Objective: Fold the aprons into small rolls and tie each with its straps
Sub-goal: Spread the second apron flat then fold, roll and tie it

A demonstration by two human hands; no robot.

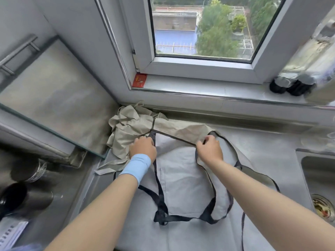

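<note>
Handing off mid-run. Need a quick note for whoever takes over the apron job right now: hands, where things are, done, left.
Hands: the left hand grips the far left corner of the spread apron, fingers curled over the fabric. The right hand pinches the same far edge at its right end.
Things: the spread apron lies flat on the counter with its far edge turned over. Its dark straps lie loose across it. The second apron is crumpled in the far left corner, below the window.
Done: at most a first fold begun.
Left: roll and tie this apron, then the crumpled one.
</note>
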